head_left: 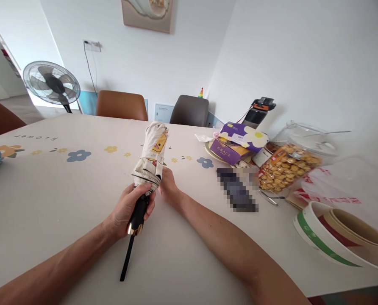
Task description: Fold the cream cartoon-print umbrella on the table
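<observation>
- My left hand (pixel 127 208) clamped the folding umbrella (pixel 151 154) by its black handle (pixel 138 216), tip pointing away, over the table (pixel 49 203).
- Right hand (pixel 168 185), just beside, pinched the canopy folds.
- Gathering step, I judged; fastening called for tight, even pleats.

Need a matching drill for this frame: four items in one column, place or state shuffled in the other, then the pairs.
Column one
1. left hand
2. right hand
3. purple GRACE box
4. fan

Column two
A. on a plate near the snack jar
B. touching the lower edge of the folded umbrella canopy
C. standing beyond the far-left side of the table
D. closed round the umbrella's black handle

Pairs: 1-D, 2-B, 3-A, 4-C
</observation>
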`<action>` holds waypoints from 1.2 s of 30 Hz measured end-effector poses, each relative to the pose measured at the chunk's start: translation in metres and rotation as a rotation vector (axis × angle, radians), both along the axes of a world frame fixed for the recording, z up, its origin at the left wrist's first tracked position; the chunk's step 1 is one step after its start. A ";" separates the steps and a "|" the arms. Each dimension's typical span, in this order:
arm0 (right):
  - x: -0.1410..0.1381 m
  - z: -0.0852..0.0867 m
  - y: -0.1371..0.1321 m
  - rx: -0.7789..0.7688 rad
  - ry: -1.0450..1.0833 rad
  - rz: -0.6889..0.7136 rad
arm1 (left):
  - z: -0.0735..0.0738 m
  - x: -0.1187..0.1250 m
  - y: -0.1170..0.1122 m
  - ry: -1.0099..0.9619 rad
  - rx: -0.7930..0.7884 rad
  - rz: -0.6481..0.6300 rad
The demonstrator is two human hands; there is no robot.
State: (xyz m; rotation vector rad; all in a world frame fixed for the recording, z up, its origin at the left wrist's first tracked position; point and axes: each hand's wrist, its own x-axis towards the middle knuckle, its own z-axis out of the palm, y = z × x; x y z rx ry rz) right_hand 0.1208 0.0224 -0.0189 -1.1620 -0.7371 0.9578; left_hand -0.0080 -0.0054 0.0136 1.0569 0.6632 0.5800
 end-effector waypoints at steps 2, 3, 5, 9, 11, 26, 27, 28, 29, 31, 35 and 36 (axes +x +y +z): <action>0.000 0.003 -0.001 0.004 0.058 0.086 | 0.002 -0.001 0.000 -0.009 0.012 0.017; 0.000 0.005 -0.001 -0.004 0.070 0.105 | 0.003 0.000 0.001 -0.008 0.019 0.032; 0.001 0.007 -0.001 -0.038 0.056 0.120 | 0.005 0.000 0.001 0.002 0.035 0.081; 0.002 0.003 0.001 -0.060 0.065 0.180 | 0.006 0.002 0.004 0.017 0.067 0.170; 0.003 -0.001 0.001 -0.056 0.073 0.195 | 0.005 0.001 0.007 0.027 0.104 0.188; 0.002 -0.002 -0.002 0.103 0.171 0.192 | -0.003 0.001 0.013 0.155 0.219 0.284; 0.002 -0.002 -0.002 0.092 0.181 0.188 | -0.003 0.001 0.014 0.153 0.213 0.291; 0.003 -0.003 -0.001 0.076 0.190 0.187 | -0.003 0.001 0.014 0.150 0.206 0.299; 0.003 -0.003 -0.001 0.058 0.197 0.187 | -0.003 0.001 0.015 0.149 0.201 0.309; 0.004 -0.004 0.000 0.032 0.201 0.194 | -0.003 0.001 0.017 0.150 0.193 0.329; 0.005 -0.002 -0.003 0.013 0.149 0.255 | -0.002 0.003 0.019 0.130 0.221 0.372; 0.005 -0.001 -0.005 0.017 0.116 0.285 | -0.002 0.004 0.019 0.119 0.233 0.383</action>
